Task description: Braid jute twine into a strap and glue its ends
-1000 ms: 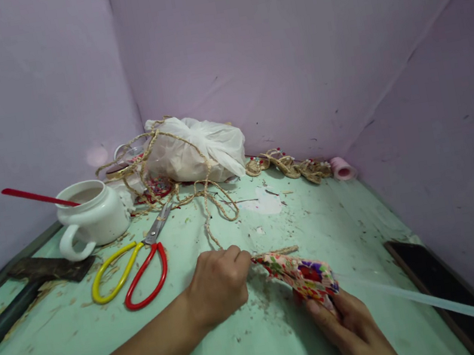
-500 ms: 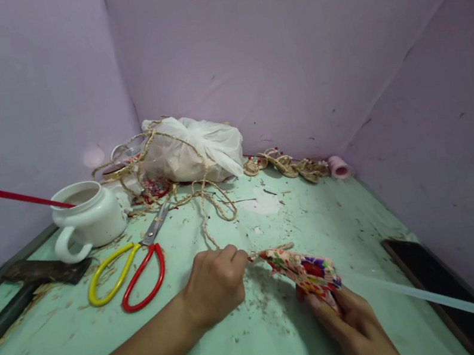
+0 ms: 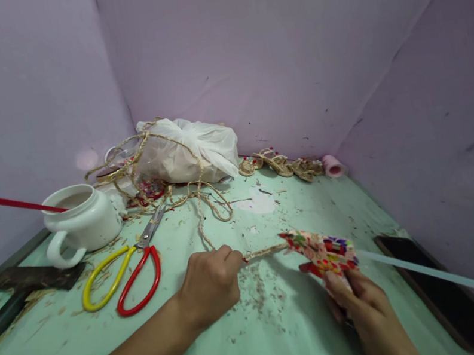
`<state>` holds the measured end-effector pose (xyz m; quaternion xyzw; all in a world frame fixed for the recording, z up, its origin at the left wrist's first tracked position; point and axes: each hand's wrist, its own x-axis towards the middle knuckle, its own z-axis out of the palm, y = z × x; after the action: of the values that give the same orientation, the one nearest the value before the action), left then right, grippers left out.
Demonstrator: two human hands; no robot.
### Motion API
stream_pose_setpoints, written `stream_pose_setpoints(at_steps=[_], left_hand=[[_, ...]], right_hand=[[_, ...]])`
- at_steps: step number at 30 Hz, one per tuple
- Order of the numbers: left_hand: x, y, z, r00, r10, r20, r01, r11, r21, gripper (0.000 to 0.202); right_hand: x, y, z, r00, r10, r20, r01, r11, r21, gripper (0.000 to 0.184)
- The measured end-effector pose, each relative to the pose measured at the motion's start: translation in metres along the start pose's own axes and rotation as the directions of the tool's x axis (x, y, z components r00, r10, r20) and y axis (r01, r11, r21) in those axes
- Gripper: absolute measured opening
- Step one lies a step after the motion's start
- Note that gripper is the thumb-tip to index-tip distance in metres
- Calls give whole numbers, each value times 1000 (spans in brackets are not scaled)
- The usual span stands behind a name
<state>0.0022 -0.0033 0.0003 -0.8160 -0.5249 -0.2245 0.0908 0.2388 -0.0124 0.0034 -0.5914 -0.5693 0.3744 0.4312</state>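
My left hand [image 3: 214, 284] is closed on a braided straw cord [image 3: 267, 251], and a short length of it sticks out to the right of my fingers. A bit of red shows at my fingertips. From there the cord runs back to a loose tangle near the bag. My right hand [image 3: 372, 306] grips a hot glue gun [image 3: 324, 250] wrapped in flowered covering, its tip pointing left. That tip overlaps the cord's right end; whether they touch I cannot tell. A long translucent glue stick [image 3: 444, 276] trails from the gun's rear toward the right.
Yellow-and-red-handled scissors [image 3: 136, 267], a hammer [image 3: 32, 284] and a white pot [image 3: 85, 221] with a red stick lie left. Behind are a white plastic bag [image 3: 196, 148], woven straw pieces [image 3: 282, 164] and a pink spool [image 3: 333, 166]. A dark phone-like slab [image 3: 436, 283] lies right.
The glue gun has moved to the right, away from my left hand, so more of the cord shows between them. My left hand keeps its hold. The whole view has shifted slightly.
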Motion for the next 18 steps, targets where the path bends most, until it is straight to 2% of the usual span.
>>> stream_pose_setpoints(at_steps=[3,5,8,13,18], left_hand=[[-1,0,1,1000,7,-3,-7,1000,-26,18],[-1,0,1,999,34,-19,-35,998,-42,20],[0,-1,0,996,75,-54,-79,994,-79,21],[-1,-3,-1,985,114,-130,-135,978,-159,23],[-1,-4,1,985,126,-117,-150,964,-220,23]], right_hand=[[17,0,-8,989,146,-25,-142,980,139,36],[31,-2,-12,973,231,5,-227,950,213,31],[53,-4,-15,958,286,20,-283,933,222,27],[79,0,-18,967,243,-74,-231,963,142,21],[72,-3,-34,963,157,-217,-175,982,-67,16]])
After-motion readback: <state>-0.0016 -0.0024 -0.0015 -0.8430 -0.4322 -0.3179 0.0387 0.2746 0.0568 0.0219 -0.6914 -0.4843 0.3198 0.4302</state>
